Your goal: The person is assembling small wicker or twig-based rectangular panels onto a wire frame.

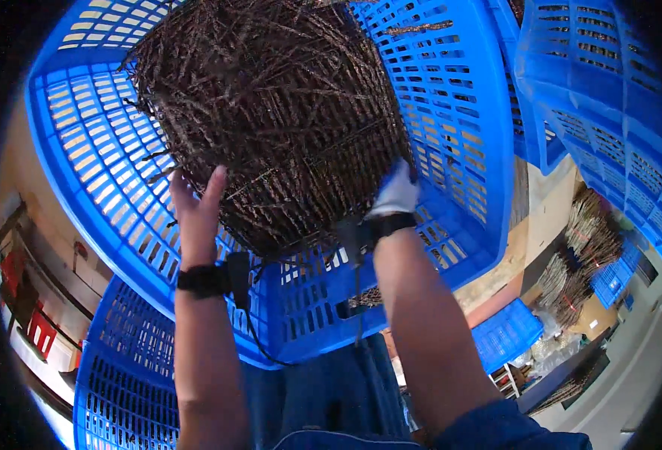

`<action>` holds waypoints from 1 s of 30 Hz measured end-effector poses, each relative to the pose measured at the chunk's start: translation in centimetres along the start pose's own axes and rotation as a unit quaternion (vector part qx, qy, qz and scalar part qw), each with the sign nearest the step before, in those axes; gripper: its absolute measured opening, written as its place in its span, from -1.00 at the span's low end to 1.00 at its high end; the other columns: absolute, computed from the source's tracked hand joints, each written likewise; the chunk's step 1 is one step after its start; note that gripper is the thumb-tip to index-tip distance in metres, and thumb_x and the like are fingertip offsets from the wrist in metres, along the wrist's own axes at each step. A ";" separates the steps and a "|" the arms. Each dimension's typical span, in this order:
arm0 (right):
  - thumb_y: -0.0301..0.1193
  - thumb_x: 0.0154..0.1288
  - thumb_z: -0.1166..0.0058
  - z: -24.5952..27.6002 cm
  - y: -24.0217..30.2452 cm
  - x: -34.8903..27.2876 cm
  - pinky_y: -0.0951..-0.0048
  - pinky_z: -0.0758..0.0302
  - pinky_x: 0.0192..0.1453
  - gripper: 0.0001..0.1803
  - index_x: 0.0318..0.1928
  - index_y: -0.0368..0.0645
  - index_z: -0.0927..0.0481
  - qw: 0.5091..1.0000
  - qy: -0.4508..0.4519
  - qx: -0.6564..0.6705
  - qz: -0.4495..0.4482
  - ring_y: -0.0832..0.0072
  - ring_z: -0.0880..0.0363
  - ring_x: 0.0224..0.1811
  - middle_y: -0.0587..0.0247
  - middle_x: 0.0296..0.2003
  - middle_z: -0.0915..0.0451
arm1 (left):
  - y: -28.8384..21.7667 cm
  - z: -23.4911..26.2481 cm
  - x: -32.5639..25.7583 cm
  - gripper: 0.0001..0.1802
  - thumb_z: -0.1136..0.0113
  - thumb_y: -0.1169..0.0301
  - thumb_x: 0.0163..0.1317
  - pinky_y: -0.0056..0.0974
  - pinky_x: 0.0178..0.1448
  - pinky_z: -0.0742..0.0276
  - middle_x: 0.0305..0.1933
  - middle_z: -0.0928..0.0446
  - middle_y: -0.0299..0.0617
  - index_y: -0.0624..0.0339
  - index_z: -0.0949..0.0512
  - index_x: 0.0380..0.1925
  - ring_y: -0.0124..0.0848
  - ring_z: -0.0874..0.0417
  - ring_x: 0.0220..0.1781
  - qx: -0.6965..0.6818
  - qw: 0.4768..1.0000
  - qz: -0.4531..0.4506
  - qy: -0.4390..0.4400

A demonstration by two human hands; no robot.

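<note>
Blue slatted crates are surrounding us: one large crate [451, 112] is holding a dark bundle of thin sticks [271, 112]. We are pressing our bare left hand [194, 201], fingers spread wide, against the bundle; our gloved right hand [396, 191] is gripping its right edge.

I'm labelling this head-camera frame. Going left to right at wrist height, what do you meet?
Left hand against the bundle of dark twigs → right hand in a white glove on the bundle's other side → wall of the big blue crate → second blue crate.
</note>
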State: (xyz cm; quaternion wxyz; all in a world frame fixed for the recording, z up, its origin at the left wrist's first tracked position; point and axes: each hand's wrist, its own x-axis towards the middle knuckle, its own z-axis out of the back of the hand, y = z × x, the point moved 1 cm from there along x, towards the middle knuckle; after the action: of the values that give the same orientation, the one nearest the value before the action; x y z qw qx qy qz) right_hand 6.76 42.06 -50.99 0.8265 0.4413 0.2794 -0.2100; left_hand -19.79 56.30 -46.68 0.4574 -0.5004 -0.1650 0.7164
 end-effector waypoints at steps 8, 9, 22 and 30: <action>0.05 0.28 -0.01 2.5 -4.4 7.0 0.03 -0.44 0.21 -0.38 0.19 -0.11 -0.49 0.881 -0.018 -0.470 0.039 0.03 -0.55 0.13 -0.02 0.10 -0.58 | 9.1 -3.0 -5.6 -0.17 -0.34 0.05 0.15 -0.10 0.27 -0.38 0.22 -0.37 0.01 0.37 -0.23 0.24 -0.20 -0.42 0.22 -0.230 0.903 0.352 0.086; 0.05 0.24 -0.08 1.8 -4.2 6.1 0.01 -0.44 0.21 -0.38 0.18 -0.09 -0.50 0.876 -0.043 -0.478 0.053 0.01 -0.55 0.12 -0.04 0.09 -0.59 | 10.4 -4.3 -6.1 -0.19 -0.35 0.07 0.15 -0.09 0.24 -0.41 0.21 -0.37 -0.01 0.37 -0.25 0.22 -0.21 -0.43 0.20 -0.234 0.895 0.363 0.109; 0.00 0.17 -0.22 -3.5 -5.7 -4.0 0.02 -0.17 0.47 -0.03 0.49 0.03 -0.04 0.817 0.052 -0.517 0.249 -0.12 -0.09 0.46 -0.28 0.42 -0.05 | 3.7 -10.3 -6.2 -0.07 -0.24 0.27 0.25 0.08 0.27 -0.33 0.41 -0.20 -0.05 0.07 0.12 0.48 -0.15 -0.28 0.37 -0.275 0.905 0.311 0.097; 0.03 0.20 -0.18 -10.1 1.5 -6.7 -0.05 -0.08 0.50 -0.01 0.51 0.01 0.02 0.829 0.100 -0.430 0.344 -0.26 0.01 0.47 -0.43 0.42 0.03 | -5.2 -4.7 5.8 -0.29 -0.13 0.34 0.33 -0.12 0.25 -0.44 0.33 -0.29 0.01 0.31 -0.09 0.39 -0.18 -0.39 0.32 -0.399 0.912 0.088 0.021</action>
State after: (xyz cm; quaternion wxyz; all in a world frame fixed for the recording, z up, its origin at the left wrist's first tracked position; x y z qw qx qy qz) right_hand -0.23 52.01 -50.34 0.9192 0.1275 0.2523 0.2743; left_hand -13.59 62.78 -48.42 0.1579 -0.6685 -0.3832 0.6175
